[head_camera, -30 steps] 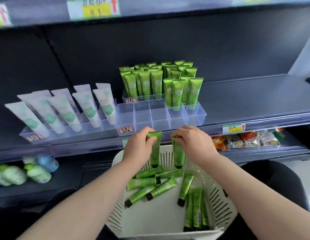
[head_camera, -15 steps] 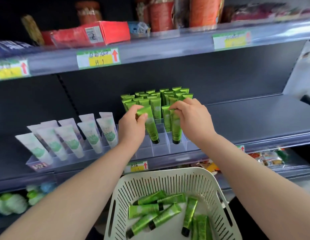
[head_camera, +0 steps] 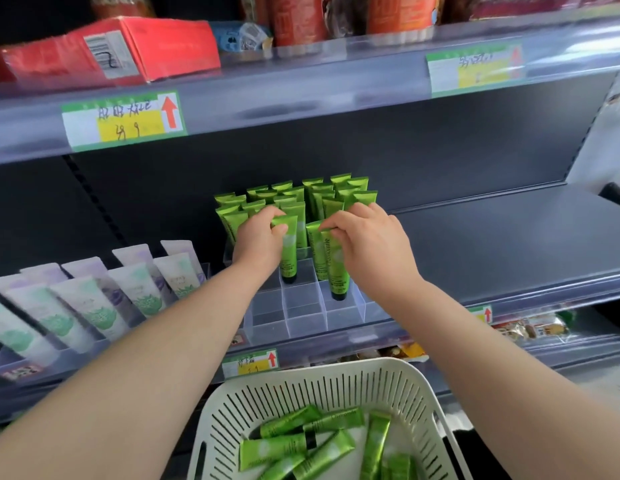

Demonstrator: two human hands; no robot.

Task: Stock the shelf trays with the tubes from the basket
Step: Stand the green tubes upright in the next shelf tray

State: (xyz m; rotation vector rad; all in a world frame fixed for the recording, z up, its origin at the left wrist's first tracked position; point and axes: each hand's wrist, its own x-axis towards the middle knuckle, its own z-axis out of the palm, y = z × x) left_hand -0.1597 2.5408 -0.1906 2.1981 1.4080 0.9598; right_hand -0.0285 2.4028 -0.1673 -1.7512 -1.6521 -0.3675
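While a person is reaching into the clear divided tray [head_camera: 301, 315] on the dark shelf [head_camera: 509, 244], the left hand [head_camera: 258, 242] is pinching the crimped top of one green tube [head_camera: 288, 259] and the right hand [head_camera: 367, 244] is pinching another green tube [head_camera: 336, 271]. Both are standing cap down in compartments of the tray, just in front of the standing green tubes [head_camera: 294, 197] at its back. Curled fingers are hiding the top edges of both held tubes, and the left forearm is covering the tray's left side. The white basket [head_camera: 336, 377] is sitting below the shelf edge; the bottom of the frame is cutting off its near side and some of the loose tubes [head_camera: 284, 448] lying in it. The writing on the price label [head_camera: 124, 119] is too blurred to read, and the white tubes [head_camera: 93, 306] at left are smearing. A second earlier both hands were lifting these tubes out of the basket. Half a second ago the left tube was leaning; now it is standing nearly upright.
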